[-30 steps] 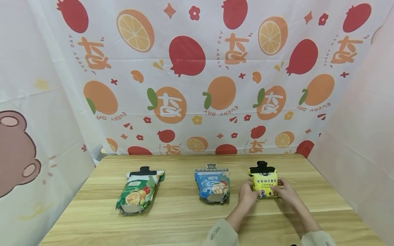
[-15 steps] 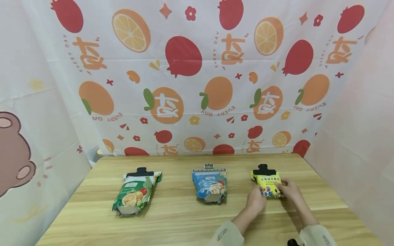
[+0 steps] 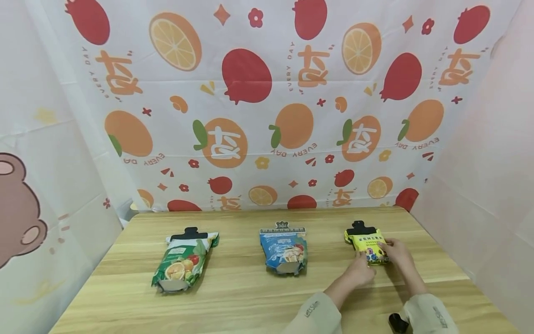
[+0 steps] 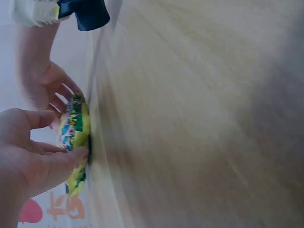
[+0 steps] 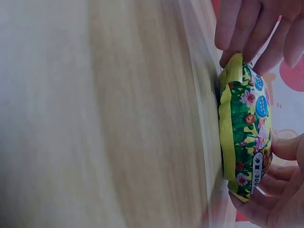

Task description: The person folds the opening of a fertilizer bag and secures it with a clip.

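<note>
A small yellow fertilizer bag (image 3: pixel 369 248), printed with flowers, lies on the right part of the table. Across its far end sits a black clip (image 3: pixel 359 228). My left hand (image 3: pixel 359 271) is at the bag's near left side. In the right wrist view, the left fingers (image 5: pixel 254 35) are fairly straight and touch one end of the bag. From the other side my right hand (image 3: pixel 398 255) holds the bag, its thumb (image 5: pixel 286 148) on the printed face and its fingers curled round the edge.
A blue bag (image 3: pixel 285 250) with a piano-patterned clip (image 3: pixel 282 230) lies mid-table. Farther left is a green bag (image 3: pixel 181 264) with a black clip (image 3: pixel 189 233). Behind the wooden table (image 3: pixel 233 306) hangs a fruit-printed curtain (image 3: pixel 254 116).
The yellow bag has shifted a little to the right and tilted, with both hands following it. My left hand has moved right toward the near edge. The other bags stay in place.
</note>
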`<state>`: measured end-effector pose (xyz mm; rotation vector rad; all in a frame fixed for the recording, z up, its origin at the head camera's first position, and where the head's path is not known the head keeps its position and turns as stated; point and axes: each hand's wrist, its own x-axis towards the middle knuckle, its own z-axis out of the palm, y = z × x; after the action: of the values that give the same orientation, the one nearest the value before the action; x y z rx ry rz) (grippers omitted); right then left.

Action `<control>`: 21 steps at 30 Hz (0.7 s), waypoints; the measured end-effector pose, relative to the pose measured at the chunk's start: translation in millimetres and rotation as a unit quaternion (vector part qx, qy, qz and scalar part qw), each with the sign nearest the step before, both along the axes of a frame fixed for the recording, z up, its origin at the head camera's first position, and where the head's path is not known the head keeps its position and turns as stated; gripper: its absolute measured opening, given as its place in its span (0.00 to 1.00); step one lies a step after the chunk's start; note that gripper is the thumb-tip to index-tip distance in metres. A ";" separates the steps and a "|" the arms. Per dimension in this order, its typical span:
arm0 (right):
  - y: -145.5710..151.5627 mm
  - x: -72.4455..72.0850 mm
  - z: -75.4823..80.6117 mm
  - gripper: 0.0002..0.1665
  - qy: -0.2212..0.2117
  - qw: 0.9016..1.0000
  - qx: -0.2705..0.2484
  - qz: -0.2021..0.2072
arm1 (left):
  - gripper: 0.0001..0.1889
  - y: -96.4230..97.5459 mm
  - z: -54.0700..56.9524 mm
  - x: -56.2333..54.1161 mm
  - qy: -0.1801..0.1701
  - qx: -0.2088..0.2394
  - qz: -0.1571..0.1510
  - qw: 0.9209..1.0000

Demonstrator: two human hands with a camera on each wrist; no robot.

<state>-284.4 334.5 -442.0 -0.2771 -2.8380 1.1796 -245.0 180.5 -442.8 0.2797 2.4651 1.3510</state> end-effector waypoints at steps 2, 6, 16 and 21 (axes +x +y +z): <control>-0.1 -1.9 -0.2 0.30 0.000 1.000 0.013 -0.002 | 0.31 -0.9 -1.4 -1.2 0.000 0.006 -0.003 1.000; -0.5 -4.8 -1.4 0.30 -0.001 1.000 0.030 -0.005 | 0.32 -4.6 -5.4 -2.2 0.004 0.021 -0.014 1.000; -4.3 -3.6 -0.6 0.28 0.009 1.000 0.013 -0.009 | 0.33 -3.7 -9.3 -0.2 0.010 0.046 -0.005 0.999; -2.0 -3.0 -0.8 0.28 0.017 0.999 0.030 -0.006 | 0.33 -2.9 -7.9 3.6 0.019 0.054 -0.014 0.998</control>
<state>-287.4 332.5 -442.8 -0.2684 -2.8313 1.0847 -241.4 177.6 -450.6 0.3665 2.4124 1.4835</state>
